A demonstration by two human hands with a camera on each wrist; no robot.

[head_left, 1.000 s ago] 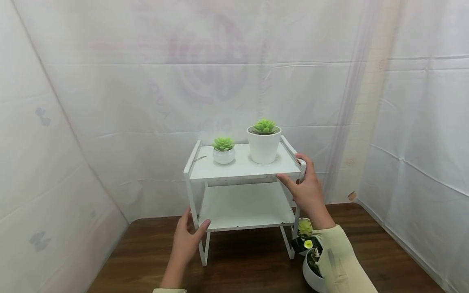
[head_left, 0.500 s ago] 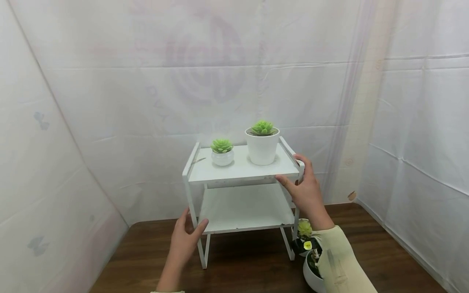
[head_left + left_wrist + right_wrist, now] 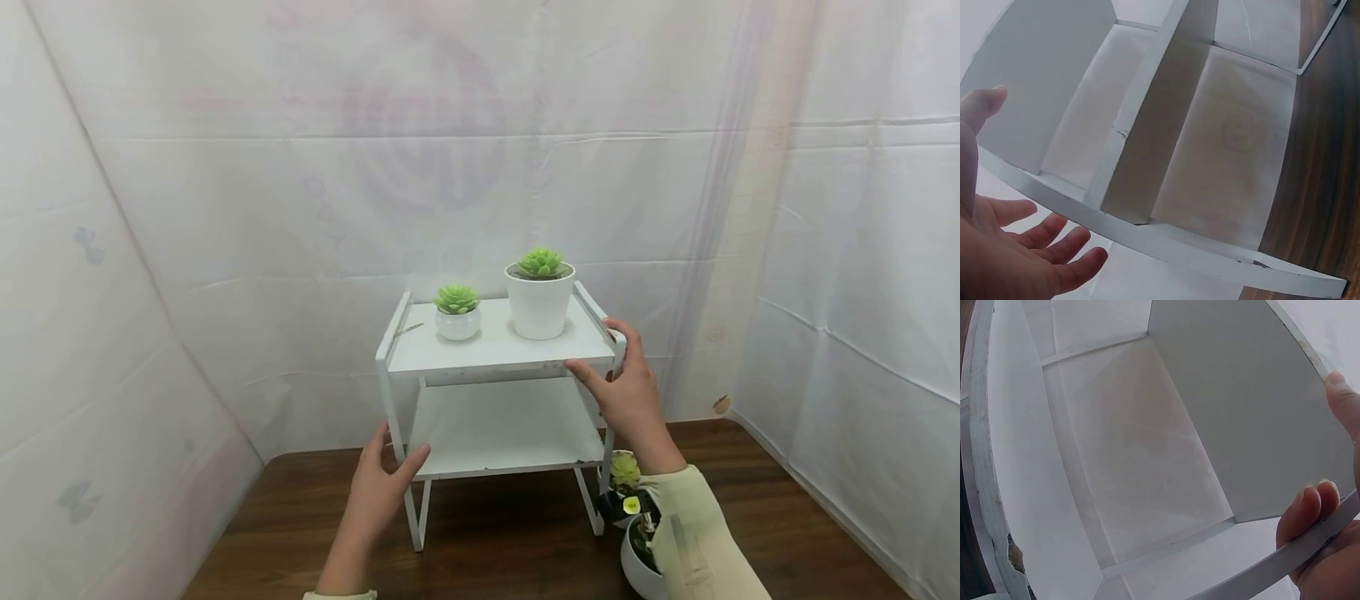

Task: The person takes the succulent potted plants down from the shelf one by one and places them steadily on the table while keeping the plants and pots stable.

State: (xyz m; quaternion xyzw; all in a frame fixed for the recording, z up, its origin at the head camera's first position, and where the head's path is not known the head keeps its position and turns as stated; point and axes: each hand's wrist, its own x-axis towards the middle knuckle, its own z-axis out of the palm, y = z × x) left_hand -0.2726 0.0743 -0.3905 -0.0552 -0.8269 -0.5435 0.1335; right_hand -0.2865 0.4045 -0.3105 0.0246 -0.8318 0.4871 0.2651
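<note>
A white two-tier shelf rack (image 3: 502, 425) stands on the wooden table. On its top tier sit a small round white pot (image 3: 457, 325) with a green succulent and, to its right, a taller white pot (image 3: 540, 308) with another. My right hand (image 3: 633, 396) grips the front right post near the top; in the right wrist view its fingers (image 3: 1300, 515) curl round the side bar (image 3: 1254, 575), the thumb at the upper board's edge. My left hand (image 3: 375, 483) is beside the front left post, thumb spread from loosely bent fingers; in the left wrist view these fingers (image 3: 1075, 244) lie alongside the post.
Close to the rack's right legs are a pot with a yellow-green succulent (image 3: 624, 468) and a white bowl-shaped pot (image 3: 641, 571), partly covered by the right sleeve (image 3: 697, 533). White sheeting (image 3: 300, 208) surrounds the wooden table (image 3: 270, 517) at the back and sides.
</note>
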